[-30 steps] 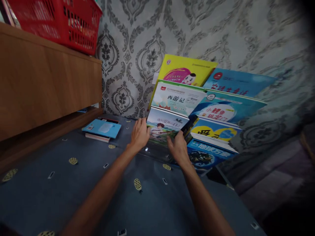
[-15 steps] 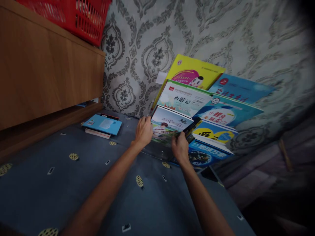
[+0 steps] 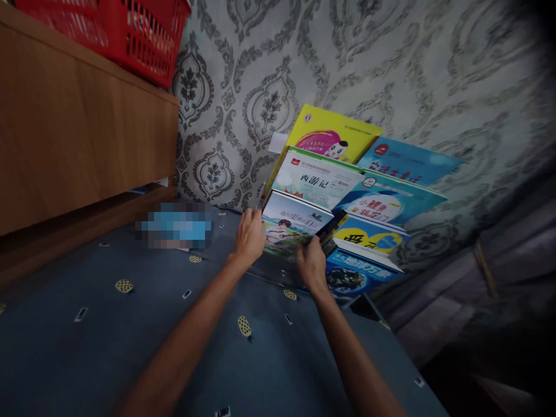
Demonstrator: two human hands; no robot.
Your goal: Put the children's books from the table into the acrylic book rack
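My left hand [image 3: 251, 236] is closed on the left edge of a book [image 3: 289, 226] with a drawn figure in a green landscape on its cover. The fingers of my right hand [image 3: 313, 263] are closed around the lower right side of that same book. It leans back in the front tier of a book stand. Behind it stand a white book [image 3: 315, 179] with a green top edge and a yellow book [image 3: 334, 136]. To the right are a teal book [image 3: 391, 200], a yellow-and-blue book [image 3: 371, 234] and a dark blue book [image 3: 351, 272].
A pixelated blue patch [image 3: 178, 225] lies on the dark patterned cloth [image 3: 152, 336] at left. A wooden cabinet [image 3: 87, 127] with a red plastic basket [image 3: 152, 43] on top borders the left side. Patterned wallpaper [image 3: 217, 116] rises behind the books. Purplish fabric [image 3: 456, 289] hangs at right.
The whole view has shifted slightly, moving the books a little left. Both hands stay on the same book. The blue book pile at left now appears pixelated.
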